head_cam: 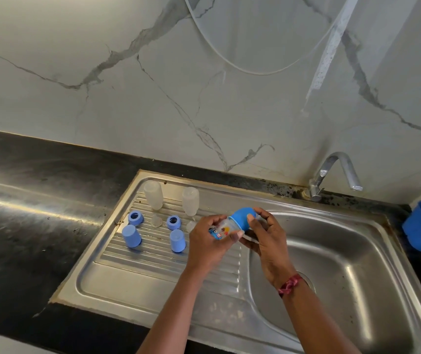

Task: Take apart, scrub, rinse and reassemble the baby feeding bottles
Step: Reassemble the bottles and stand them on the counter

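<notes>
Nearest, over the seam between drainboard point(153, 282) and basin point(332, 251), the left hand point(209, 241) grips the printed bottle point(223, 229) by its body while the right hand point(265, 238) curls round its blue top point(240, 218) — probably the twisting-off step. Beyond, on the ribbed drainboard: two blue caps point(131, 236), two blue rings point(135, 217), a clear teat point(156, 221), two upturned bottle bodies point(153, 195). Farthest, the tap point(337, 172). Risk: a slick bottle could slip during the twist — falling into the basin or toppling the caps.

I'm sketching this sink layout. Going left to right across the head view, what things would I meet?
Far-left blue cap → left clear bottle → right blue ring → right clear bottle → held bottle → tap → blue tub.
</notes>
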The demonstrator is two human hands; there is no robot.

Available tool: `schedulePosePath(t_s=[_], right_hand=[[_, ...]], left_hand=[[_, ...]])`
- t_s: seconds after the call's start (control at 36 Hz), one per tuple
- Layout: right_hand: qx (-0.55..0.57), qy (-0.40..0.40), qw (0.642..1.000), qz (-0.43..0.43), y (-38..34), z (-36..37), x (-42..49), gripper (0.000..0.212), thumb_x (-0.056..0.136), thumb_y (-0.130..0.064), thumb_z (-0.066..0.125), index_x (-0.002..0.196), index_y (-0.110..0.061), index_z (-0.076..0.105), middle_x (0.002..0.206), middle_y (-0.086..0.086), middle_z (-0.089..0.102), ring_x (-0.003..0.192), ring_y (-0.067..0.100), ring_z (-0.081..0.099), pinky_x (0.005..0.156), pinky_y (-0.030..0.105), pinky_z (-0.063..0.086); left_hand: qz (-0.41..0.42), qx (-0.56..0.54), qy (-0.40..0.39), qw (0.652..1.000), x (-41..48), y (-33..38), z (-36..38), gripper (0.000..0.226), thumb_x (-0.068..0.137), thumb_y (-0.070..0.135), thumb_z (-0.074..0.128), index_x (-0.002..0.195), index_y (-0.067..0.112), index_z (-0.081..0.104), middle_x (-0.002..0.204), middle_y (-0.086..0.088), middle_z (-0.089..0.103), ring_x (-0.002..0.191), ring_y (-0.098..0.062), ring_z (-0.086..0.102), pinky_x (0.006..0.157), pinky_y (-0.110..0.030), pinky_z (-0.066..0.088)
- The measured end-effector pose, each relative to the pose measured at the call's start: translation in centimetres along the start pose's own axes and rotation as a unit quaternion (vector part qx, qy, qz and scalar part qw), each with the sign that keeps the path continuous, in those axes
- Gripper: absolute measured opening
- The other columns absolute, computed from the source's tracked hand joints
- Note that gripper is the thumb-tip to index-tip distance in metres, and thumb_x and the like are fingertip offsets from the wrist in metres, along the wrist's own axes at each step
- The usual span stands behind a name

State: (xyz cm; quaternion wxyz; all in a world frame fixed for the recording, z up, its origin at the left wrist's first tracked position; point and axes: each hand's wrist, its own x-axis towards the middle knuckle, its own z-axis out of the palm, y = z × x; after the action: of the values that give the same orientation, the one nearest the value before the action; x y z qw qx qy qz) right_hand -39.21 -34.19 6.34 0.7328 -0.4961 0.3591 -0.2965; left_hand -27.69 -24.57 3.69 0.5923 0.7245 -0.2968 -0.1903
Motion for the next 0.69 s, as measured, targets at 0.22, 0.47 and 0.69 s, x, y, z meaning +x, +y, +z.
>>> schedulePosePath(t_s=[0.22, 0.47, 0.69], right_hand=[[-0.039, -0.137, 0.985, 0.092, 1.8, 2.8, -2.8, 0.040, 0.092, -0.039, 0.064, 0.130, -0.027, 0.056, 0.121, 0.008, 0.069, 0.110, 0.031, 0.067, 0.094, 0.050, 0.054], [-0.021, -0.144, 0.986, 0.079, 2.4, 5.6, -1.6, 0.044, 0.093, -0.020, 0.066, 0.134, -0.019, 0.050, 0.118, 0.010, 0.070, 0.104, 0.031, 0.070, 0.087, 0.049, 0.058], [-0.024, -0.191, 0.979, 0.062, 1.8, 11.8, 2.4, 0.048, 0.089, -0.015, 0.070, 0.132, -0.021, 0.050, 0.119, 0.008, 0.069, 0.102, 0.029, 0.071, 0.088, 0.050, 0.057]], left_hand=[[-0.029, -0.065, 0.019, 0.997, -1.7, 0.7, -2.6, 0.039, 0.082, 0.040, 0.079, 0.113, 0.022, 0.065, 0.102, 0.010, 0.068, 0.093, 0.000, 0.065, 0.073, -0.014, 0.051], [-0.070, -0.171, 0.055, 0.981, -2.5, 1.6, -4.9, 0.047, 0.082, 0.060, 0.056, 0.112, 0.026, 0.068, 0.114, 0.001, 0.066, 0.106, -0.009, 0.065, 0.086, -0.028, 0.056], [-0.076, -0.040, 0.174, 0.981, 0.7, 1.6, -13.9, 0.013, 0.096, 0.051, 0.055, 0.101, 0.040, 0.061, 0.106, 0.013, 0.066, 0.101, -0.001, 0.062, 0.079, -0.012, 0.046]])
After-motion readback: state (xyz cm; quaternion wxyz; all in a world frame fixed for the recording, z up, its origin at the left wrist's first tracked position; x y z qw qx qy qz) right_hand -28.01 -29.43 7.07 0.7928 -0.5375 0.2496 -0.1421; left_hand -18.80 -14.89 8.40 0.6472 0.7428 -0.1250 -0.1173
